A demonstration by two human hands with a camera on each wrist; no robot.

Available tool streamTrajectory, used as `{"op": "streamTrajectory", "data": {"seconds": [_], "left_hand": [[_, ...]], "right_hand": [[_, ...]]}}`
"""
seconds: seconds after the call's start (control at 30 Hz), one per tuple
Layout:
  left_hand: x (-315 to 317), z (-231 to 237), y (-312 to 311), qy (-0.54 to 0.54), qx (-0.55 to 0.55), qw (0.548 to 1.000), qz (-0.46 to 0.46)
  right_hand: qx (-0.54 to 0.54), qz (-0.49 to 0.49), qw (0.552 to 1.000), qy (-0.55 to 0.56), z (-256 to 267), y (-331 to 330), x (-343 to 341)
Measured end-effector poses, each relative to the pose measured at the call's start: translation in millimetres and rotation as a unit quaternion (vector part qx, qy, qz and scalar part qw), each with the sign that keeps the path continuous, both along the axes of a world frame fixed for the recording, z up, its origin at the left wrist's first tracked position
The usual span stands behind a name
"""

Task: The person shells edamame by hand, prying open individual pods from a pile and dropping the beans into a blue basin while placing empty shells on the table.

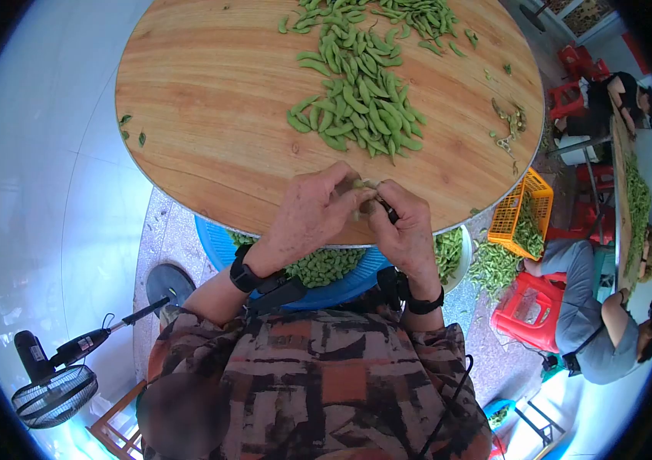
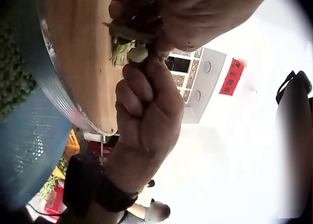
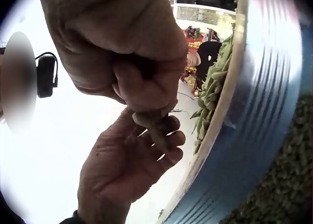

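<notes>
Close to the near edge of the round wooden table (image 1: 211, 130), my two hands meet around one green soybean pod (image 3: 158, 137). My left hand (image 1: 312, 205) holds it along the fingers, which are partly bent in the right wrist view. My right hand (image 1: 406, 230) pinches the pod's other end with curled fingers. A small black object (image 1: 392, 215) shows inside the right hand; I cannot tell what it is. In the left wrist view a pale green rounded end (image 2: 138, 54) pokes out between the fingertips. Just beyond lies a heap of soybean pods (image 1: 364, 111).
Below the table edge sits a blue basket (image 1: 215, 245) of pods, with a pale bowl (image 1: 465, 257) at its right. A yellow crate (image 1: 506, 211) and red stool (image 1: 529, 307) stand right, near seated people. A fan (image 1: 54, 395) is at left. Scraps (image 1: 512, 123) lie on the tabletop.
</notes>
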State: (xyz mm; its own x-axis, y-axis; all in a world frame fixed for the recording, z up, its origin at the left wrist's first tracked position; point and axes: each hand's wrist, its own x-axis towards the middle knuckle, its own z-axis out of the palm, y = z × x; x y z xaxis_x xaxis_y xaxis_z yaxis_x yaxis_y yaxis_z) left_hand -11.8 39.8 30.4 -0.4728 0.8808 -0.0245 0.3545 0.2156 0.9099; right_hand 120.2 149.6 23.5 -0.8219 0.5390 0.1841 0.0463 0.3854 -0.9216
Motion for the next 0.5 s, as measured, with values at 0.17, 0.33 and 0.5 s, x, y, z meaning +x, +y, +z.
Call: {"op": "streamTrajectory", "data": {"seconds": [0.17, 0.33, 0.5], "left_hand": [[-7.0, -6.5, -5.8, 0.086, 0.036, 0.995, -0.017], [-7.4, -14.7, -9.8, -0.321, 0.029, 0.947, 0.017], [5.9, -18.5, -8.4, -0.353, 0.118, 0.924, 0.086]], "right_hand": [[0.014, -0.023, 0.999, -0.032, 5.2, -0.9, -4.3], [0.109, -0.069, 0.992, 0.006, -2.7, -17.5, -14.9], [0.099, -0.080, 0.992, 0.020, -4.5, -26.9, -21.5]]}}
